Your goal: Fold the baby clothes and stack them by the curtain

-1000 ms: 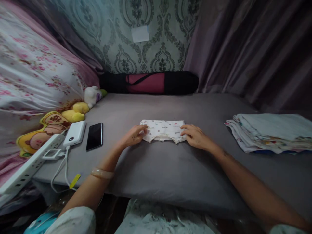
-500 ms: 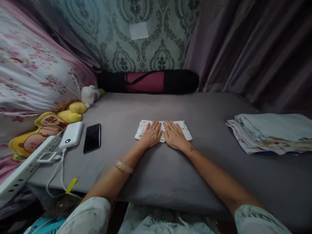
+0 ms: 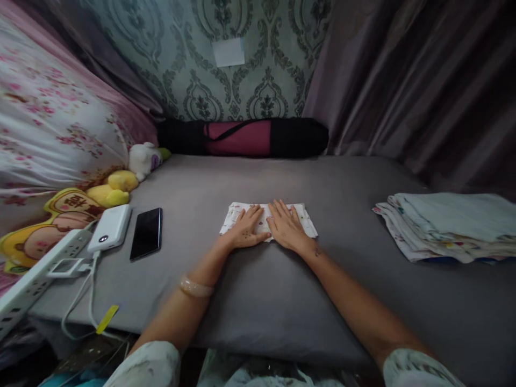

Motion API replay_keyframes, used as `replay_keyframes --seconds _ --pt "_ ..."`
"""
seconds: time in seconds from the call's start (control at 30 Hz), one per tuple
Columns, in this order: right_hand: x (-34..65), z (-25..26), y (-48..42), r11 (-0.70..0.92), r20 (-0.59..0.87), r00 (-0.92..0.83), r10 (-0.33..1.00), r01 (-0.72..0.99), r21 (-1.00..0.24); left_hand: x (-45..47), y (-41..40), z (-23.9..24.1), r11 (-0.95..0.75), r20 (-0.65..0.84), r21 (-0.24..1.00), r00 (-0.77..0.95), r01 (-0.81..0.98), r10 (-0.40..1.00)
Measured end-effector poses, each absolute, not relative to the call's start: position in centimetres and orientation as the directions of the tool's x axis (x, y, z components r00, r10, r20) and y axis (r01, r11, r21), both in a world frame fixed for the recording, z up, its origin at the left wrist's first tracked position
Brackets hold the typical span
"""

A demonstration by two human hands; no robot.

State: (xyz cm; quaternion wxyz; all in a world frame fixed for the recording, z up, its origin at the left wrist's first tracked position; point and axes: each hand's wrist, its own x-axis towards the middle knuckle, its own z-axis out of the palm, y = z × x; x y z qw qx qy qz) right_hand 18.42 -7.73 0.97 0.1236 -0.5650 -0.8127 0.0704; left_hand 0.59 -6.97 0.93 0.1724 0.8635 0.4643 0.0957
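Note:
A white folded cloth (image 3: 263, 217) with small printed figures lies flat on the grey sheet (image 3: 258, 295). On its left part rests my left hand (image 3: 246, 228), palm down, fingers stretched and thumb pointing right. My right hand (image 3: 285, 226) lies flat over the middle and right part, its fingers spread and pointing away from me. The two hands nearly meet at the thumbs. Neither one grips the cloth; both press or rest on top of it. Parts of the cloth are hidden under the palms.
A stack of folded cloths (image 3: 455, 220) is at the right. On the left lie a phone (image 3: 146, 234), a white power bank (image 3: 109, 228), a power strip (image 3: 48, 269) with cables, and plush toys (image 3: 107, 196). A black and maroon long bag (image 3: 242, 137) lies along the wall.
My left hand has slid slightly left and toward me across the cloth, its thumb now stretched out sideways. My right hand stays nearly in place. The camera view has shifted a little.

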Motion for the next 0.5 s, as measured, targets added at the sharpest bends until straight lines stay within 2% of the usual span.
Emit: replay_keyframes --seconds 0.07,0.23,0.33,0.4,0.5 --pt "17.9 1.0 -7.8 0.379 0.152 -0.350 0.924 0.890 -0.255 0.2 -6.8 0.9 -0.506 0.018 0.424 0.552 0.751 0.834" --pt "17.1 0.3 -7.9 0.394 0.112 -0.378 0.919 0.877 -0.273 -0.9 -6.1 1.0 -0.483 -0.027 0.519 0.578 0.706 0.816" --pt "17.3 0.4 -7.8 0.400 0.116 -0.383 0.917 0.875 -0.274 -0.7 -6.0 1.2 -0.460 0.050 0.554 0.524 0.694 0.850" --pt "17.4 0.7 -7.7 0.395 0.143 -0.369 0.918 0.878 -0.269 0.2 -6.3 1.3 -0.451 0.184 0.509 0.419 0.733 0.889" --pt "17.6 1.1 -7.6 0.401 0.218 -0.353 0.910 0.884 -0.240 2.0 -7.0 1.1 -0.449 0.329 0.357 0.340 0.819 0.881"
